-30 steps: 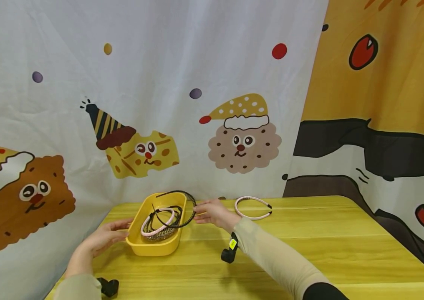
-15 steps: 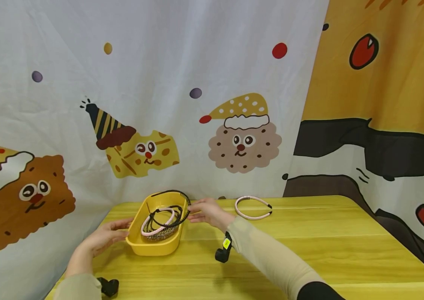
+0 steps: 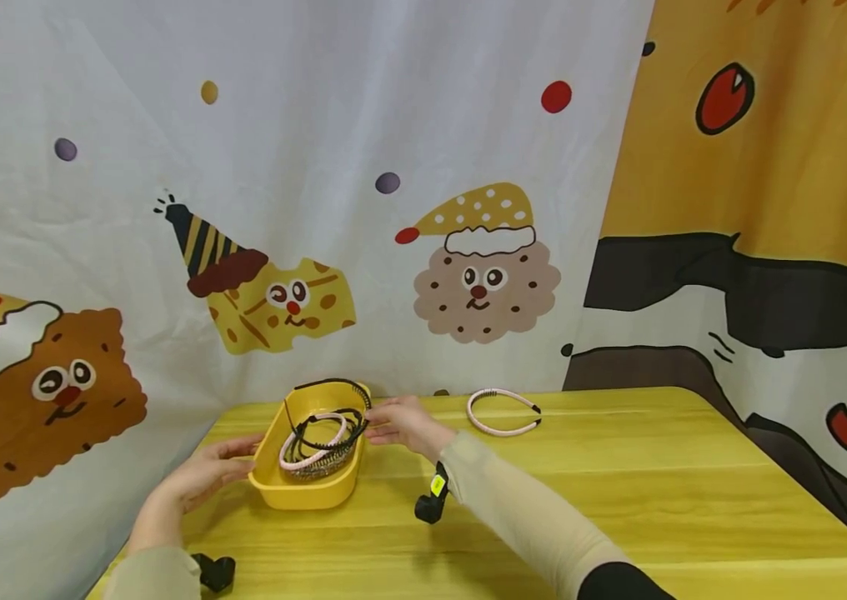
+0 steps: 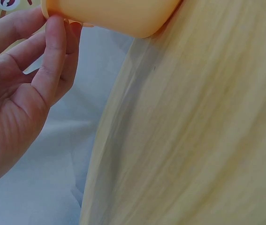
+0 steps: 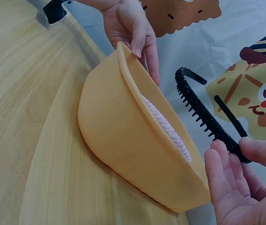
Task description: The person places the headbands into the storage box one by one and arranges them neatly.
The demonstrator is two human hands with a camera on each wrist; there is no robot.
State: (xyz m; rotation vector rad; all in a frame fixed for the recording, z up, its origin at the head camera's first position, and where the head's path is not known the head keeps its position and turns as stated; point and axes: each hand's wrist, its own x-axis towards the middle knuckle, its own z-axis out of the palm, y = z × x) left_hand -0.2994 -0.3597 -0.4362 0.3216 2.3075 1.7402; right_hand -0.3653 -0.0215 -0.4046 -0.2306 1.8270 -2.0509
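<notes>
A yellow plastic basket point(image 3: 311, 498) stands on the table's left part, several headbands inside it. My left hand point(image 3: 206, 473) holds its left rim between thumb and fingers. Thumb and fingers of my right hand point(image 3: 404, 423) pinch a black toothed headband point(image 5: 199, 111), which is raised over the basket's right side with its ends pointing left. Among the headbands in the basket, a pink headband point(image 5: 168, 127) lies on top of black ones and a glittery one; they overlap, so parts are hidden. The left wrist view shows the left fingers point(image 4: 55, 47) at the basket's rim.
Another pink headband point(image 3: 471, 412) lies on the wooden table point(image 3: 618, 483) near its back edge, right of my right hand. Behind the table hangs a white curtain point(image 3: 318, 108) with cartoon prints. A black wrist camera point(image 3: 429, 507) sits under the right wrist.
My right hand has moved left with the black headband, bringing it from the basket's right edge to over the basket. The left hand has kept its place at the rim.
</notes>
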